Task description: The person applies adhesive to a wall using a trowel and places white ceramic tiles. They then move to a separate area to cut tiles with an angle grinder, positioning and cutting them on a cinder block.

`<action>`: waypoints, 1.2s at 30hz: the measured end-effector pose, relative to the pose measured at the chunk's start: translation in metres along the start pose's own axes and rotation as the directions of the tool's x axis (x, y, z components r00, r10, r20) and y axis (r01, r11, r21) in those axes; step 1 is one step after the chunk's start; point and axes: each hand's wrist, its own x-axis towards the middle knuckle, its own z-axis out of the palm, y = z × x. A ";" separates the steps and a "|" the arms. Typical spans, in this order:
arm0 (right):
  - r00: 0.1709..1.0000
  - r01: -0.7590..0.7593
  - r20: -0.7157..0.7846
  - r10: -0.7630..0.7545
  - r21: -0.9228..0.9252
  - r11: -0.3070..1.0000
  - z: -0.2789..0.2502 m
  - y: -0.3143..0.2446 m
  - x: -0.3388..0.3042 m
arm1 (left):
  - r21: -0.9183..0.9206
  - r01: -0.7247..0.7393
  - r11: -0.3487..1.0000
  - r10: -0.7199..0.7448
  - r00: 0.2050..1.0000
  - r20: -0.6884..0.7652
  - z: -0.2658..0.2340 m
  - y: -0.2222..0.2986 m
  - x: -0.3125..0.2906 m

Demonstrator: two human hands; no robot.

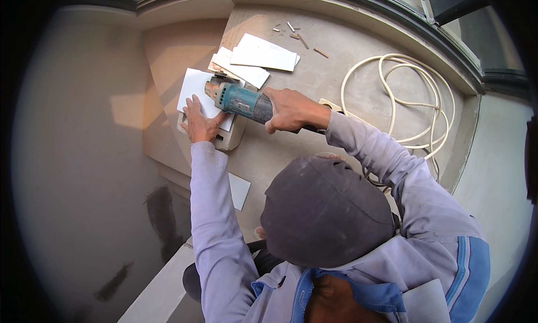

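Observation:
My right hand (292, 109) is wrapped around the rear body of a teal and black angle grinder (238, 101). The grinder's head and dark disc rest at the right part of a white tile (196, 90). My left hand (203, 122) presses on the near edge of that tile with its fingers spread and holds it down. Under the tile sits a pale block with slots (231, 137). Just beyond the grinder, white cut tiles (263, 53) lie loosely stacked, some dusted brown. Where the disc meets the tile, the grinder's head partly hides the contact.
A coiled cream cable (386, 87) lies to the right, by the ledge. Thin offcuts (302, 41) are scattered at the far side. Another white tile piece (239, 189) lies beside my left forearm. A dark cap (328, 211) covers much of the lower middle.

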 end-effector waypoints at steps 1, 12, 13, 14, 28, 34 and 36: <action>1.000 -0.002 -0.001 0.002 -0.003 1.000 0.001 0.000 0.000 | -0.002 0.003 1.000 -0.003 1.000 0.003 0.000 0.000 0.000; 1.000 0.000 -0.005 -0.001 -0.020 1.000 0.000 0.000 -0.005 | 0.002 0.002 1.000 -0.002 1.000 0.009 0.000 0.000 0.000; 1.000 -0.002 -0.002 0.002 -0.011 1.000 0.000 -0.001 -0.006 | 0.001 -0.001 1.000 0.001 1.000 0.003 0.001 -0.001 0.000; 1.000 -0.006 0.001 0.006 -0.001 1.000 -0.001 -0.001 -0.008 | 0.000 -0.003 1.000 0.003 1.000 -0.002 0.002 -0.001 0.000; 1.000 0.000 -0.009 0.000 -0.018 1.000 0.000 0.003 -0.016 | -0.012 -0.004 1.000 0.004 1.000 -0.001 0.001 -0.002 0.000; 1.000 0.006 -0.009 -0.006 -0.009 1.000 0.000 0.004 -0.018 | -0.012 -0.001 1.000 0.002 1.000 0.014 -0.001 0.000 -0.001; 1.000 -0.003 0.001 0.003 -0.004 1.000 -0.001 0.003 -0.019 | -0.020 0.000 1.000 0.000 1.000 0.014 -0.001 -0.001 -0.001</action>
